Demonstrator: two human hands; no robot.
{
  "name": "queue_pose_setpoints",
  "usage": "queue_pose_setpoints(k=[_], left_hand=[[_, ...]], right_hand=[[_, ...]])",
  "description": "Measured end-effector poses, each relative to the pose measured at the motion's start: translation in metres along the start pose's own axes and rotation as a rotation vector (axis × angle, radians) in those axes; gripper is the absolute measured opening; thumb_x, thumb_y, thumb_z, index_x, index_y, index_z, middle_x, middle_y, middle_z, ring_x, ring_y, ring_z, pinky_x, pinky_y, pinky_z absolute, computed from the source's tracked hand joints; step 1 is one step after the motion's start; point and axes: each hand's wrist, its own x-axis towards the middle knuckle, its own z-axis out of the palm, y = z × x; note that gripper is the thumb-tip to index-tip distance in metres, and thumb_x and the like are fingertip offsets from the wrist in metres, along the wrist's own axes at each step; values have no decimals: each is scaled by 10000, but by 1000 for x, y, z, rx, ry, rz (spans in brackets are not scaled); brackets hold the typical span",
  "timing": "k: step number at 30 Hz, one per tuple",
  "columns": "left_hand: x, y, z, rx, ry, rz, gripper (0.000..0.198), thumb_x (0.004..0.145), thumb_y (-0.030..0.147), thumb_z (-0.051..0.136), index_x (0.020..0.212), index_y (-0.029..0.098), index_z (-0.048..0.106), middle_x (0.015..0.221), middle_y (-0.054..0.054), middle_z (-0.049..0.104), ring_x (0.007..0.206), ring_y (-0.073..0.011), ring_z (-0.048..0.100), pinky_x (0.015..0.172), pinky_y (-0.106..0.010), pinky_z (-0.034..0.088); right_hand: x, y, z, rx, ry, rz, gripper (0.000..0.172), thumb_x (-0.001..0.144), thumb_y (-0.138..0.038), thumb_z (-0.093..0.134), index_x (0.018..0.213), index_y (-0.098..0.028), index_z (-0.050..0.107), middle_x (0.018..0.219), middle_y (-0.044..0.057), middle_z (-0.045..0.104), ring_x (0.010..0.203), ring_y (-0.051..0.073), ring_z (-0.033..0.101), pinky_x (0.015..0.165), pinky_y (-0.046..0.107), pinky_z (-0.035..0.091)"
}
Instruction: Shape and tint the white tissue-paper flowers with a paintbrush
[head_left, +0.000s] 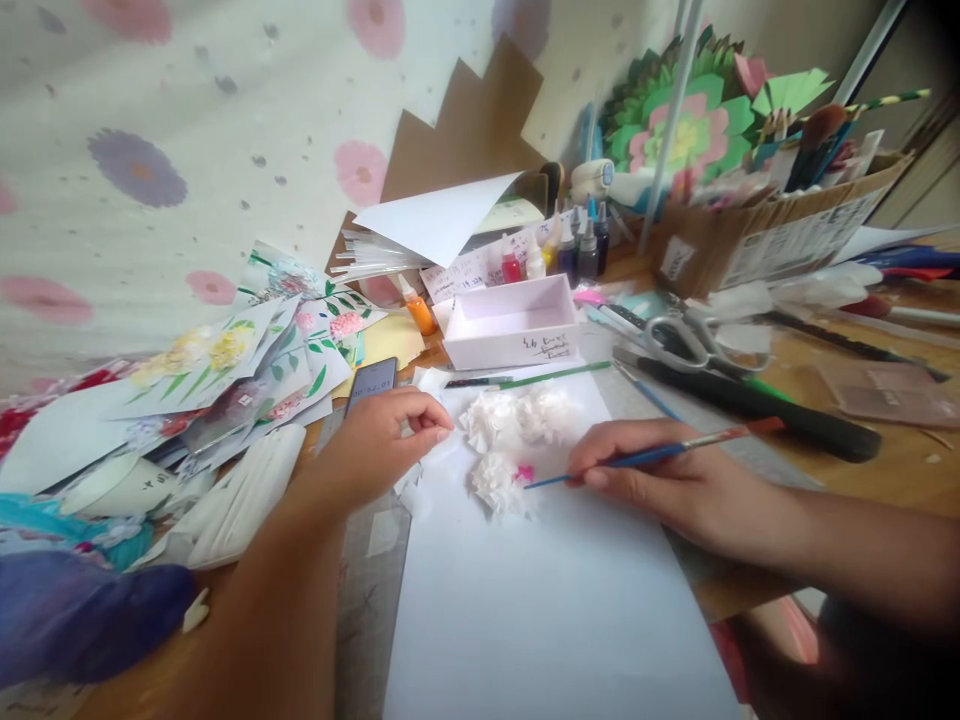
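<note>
My right hand [652, 470] holds a thin paintbrush [645, 458] with a blue handle, like a pen. The brush's left end touches a small pink patch [525, 472] at the edge of a ruffled white paper flower [495, 482]. Just behind it sit more white ruffled flowers [517, 415], close together on a large white sheet of paper [540, 610]. My left hand [397, 425] is closed, thumb and forefinger pinched beside the flowers' left side. Whether anything is between those fingertips is hidden.
Behind the flowers stand a white open box [514, 325], an orange bottle [418, 308] and several paint bottles [585, 245]. To the right lie scissors [679, 345] and a black-handled tool [780, 415]. Painted flower cards [202, 365] and a phone [373, 380] are on the left.
</note>
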Motion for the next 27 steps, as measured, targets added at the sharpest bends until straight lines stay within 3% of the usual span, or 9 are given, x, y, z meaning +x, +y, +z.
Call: queue_pose_setpoints(k=[4,9,11,20,25,27], left_hand=[[-3,10,6,-232,-16,51,85,796,249,547,756,205,607,812,13,608,778,-140,541,704,-238,408],[-4,17,27,-729,11,65,59,744,236,633,753,184,607,733,8,581,681,-109,504,601,-210,406],[-3,21,35,-824,2,27,73,729,231,647,747,174,606,697,8,569,635,-97,486,564,-203,402],[1,32,56,-545,-137,-133,63,753,220,601,736,162,584,621,35,509,549,-76,454,462,-176,358],[0,32,57,-532,-152,-153,53,755,217,588,739,167,581,606,44,508,523,-67,438,434,-164,336],[0,31,57,-522,-149,-157,50,751,212,590,734,167,579,600,46,501,517,-66,434,431,-165,332]], right_hand=[[3,1,1,-34,80,-16,182,834,-282,533,831,-138,644,836,61,655,778,144,585,688,236,467],[5,-1,-1,-28,-23,-22,187,830,-282,530,797,-138,644,786,56,650,719,139,584,617,231,473],[5,-2,-1,-32,-34,-28,184,833,-272,524,787,-139,641,754,46,638,687,129,571,592,222,464],[3,-1,-3,-5,-37,29,180,825,-277,525,784,-140,634,725,41,620,648,126,555,530,213,444],[3,-1,-7,13,190,-78,150,825,-272,541,765,-157,615,731,29,612,695,133,565,609,224,462],[4,-3,-7,-8,222,-118,144,833,-271,538,772,-163,612,752,29,616,708,133,569,612,221,461]])
